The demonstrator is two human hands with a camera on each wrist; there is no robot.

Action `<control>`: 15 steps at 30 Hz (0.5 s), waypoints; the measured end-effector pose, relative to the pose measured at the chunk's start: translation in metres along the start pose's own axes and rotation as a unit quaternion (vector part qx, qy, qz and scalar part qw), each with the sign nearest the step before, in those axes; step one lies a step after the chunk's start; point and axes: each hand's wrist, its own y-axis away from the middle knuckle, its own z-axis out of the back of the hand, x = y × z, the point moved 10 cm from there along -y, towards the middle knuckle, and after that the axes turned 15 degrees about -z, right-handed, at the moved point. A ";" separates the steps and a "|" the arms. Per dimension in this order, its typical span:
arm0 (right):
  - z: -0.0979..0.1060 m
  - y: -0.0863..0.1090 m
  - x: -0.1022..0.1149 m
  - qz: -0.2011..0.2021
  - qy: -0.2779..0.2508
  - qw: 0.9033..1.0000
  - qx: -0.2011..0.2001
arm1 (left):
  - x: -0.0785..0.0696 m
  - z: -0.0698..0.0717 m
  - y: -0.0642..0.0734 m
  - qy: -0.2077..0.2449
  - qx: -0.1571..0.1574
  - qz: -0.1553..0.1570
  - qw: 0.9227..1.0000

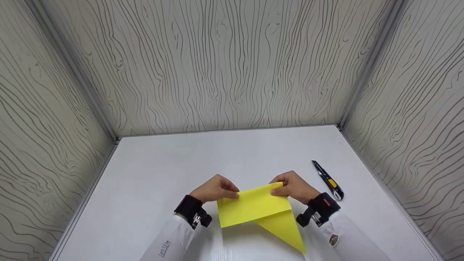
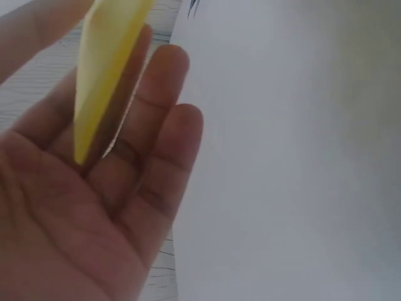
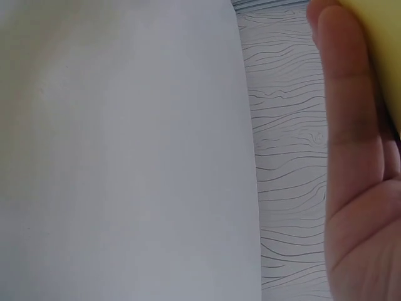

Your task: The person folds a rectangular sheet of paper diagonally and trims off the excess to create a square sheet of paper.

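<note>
A folded sheet of yellow paper [image 1: 252, 204] is held up at the front of the white table, with a pointed flap hanging down at its right. My left hand [image 1: 216, 189] pinches its upper left part between thumb and fingers. At the top right corner, my right hand [image 1: 294, 186] pinches the paper with the thumb in front. In the left wrist view, the yellow paper [image 2: 103, 75] appears edge-on beside the fingers of my left hand [image 2: 119, 163]. Only a strip of the paper [image 3: 382, 44] shows behind my right hand [image 3: 354, 138] in the right wrist view.
A black and yellow utility knife [image 1: 329, 180] lies on the white table [image 1: 163, 163], to the right of my right hand. Wood-patterned panels [image 1: 217, 65] stand at the back and both sides of the table.
</note>
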 end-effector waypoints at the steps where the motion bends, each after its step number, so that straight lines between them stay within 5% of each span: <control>1: -0.002 -0.001 0.001 -0.001 0.004 1.000 0.003 | -0.003 -0.003 -0.002 -0.012 0.009 -0.002 1.000; 7: -0.009 -0.002 0.006 -0.001 0.022 1.000 0.011 | -0.016 -0.017 -0.013 -0.033 0.039 -0.024 0.998; 15: -0.012 -0.001 0.008 0.015 0.024 0.999 0.028 | -0.015 -0.019 -0.013 -0.035 0.023 -0.022 0.999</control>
